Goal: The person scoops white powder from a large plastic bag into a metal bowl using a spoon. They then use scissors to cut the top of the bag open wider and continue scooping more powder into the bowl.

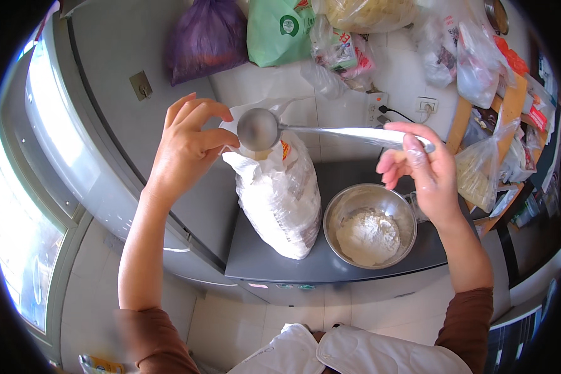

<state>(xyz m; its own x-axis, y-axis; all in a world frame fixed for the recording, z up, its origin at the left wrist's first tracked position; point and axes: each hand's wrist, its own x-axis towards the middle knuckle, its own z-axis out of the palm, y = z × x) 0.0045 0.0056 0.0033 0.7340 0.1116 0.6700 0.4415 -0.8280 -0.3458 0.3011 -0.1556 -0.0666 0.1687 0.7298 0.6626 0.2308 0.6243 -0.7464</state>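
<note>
My right hand point(420, 163) grips the handle of a metal ladle point(336, 133), which lies across the view with its bowl over the mouth of a white plastic bag point(280, 210). With thumb and fingers, my left hand point(194, 131) pinches the upper edge of that bag. The bag stands upright and bulges; its contents are hidden from here. Right of it, below my right hand, sits a stainless steel bowl point(329, 224) holding white, flour-like powder point(371, 236) in a mound. Some white powder clings to my right thumb.
Bag and bowl stand on a dark grey cabinet top point(271, 269). A grey refrigerator point(121, 93) rises on the left. Purple point(208, 42) and green point(280, 32) bags hang behind. A power strip point(377, 107) is on the tiled wall. At right stands a wooden shelf point(514, 100) with bagged goods.
</note>
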